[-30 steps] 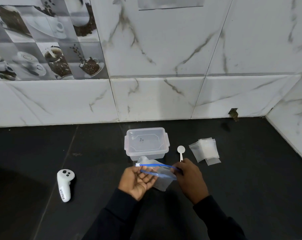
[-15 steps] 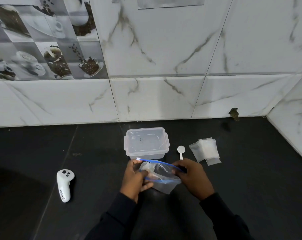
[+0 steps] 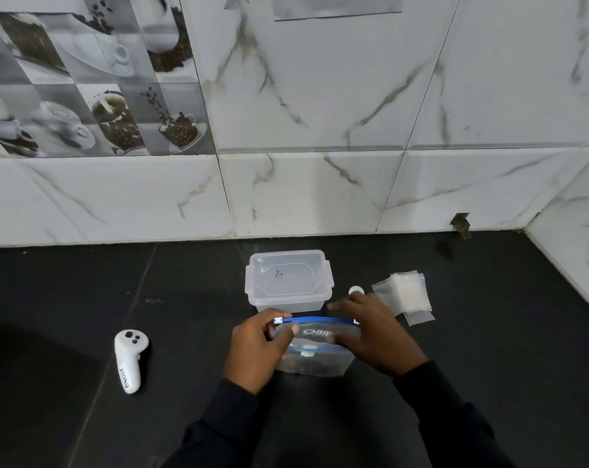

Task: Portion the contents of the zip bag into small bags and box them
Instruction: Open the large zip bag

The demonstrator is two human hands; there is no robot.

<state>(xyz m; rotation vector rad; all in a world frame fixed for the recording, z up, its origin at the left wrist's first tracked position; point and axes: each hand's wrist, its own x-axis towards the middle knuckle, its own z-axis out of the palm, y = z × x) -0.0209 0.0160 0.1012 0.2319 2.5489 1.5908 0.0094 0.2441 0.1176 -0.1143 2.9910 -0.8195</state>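
Both hands have been shifting on the zip bag [image 3: 315,352] since the earlier frames: the left hand [image 3: 257,347], which was lying palm-up under it, is now turned over and pinching the bag's left top corner beside the white slider [image 3: 278,321], while the right hand [image 3: 374,336] is now lying across the right end of the blue zip track with its fingers half spread, the thumb pressing the near face of the bag. The bag is now standing upright on the dark desk [image 3: 83,298], its long axis running left to right between the two grips, mouth facing up and seemingly parted a little along the blue track. Dark contents are sitting at the bottom of it. The coming move is probably widening that mouth, which means the two grips pulling apart near and far across the track. Just beyond the bag, the clear lidded box [image 3: 288,280] is sitting shut. The white scoop [image 3: 356,290] is lying just past the right hand, and the stack of small bags [image 3: 404,293] is lying farther right, so the right hand is nearer to both. A white controller [image 3: 129,359] is lying well apart on the left. Marble-patterned tiled wall is closing the far side and the right corner.
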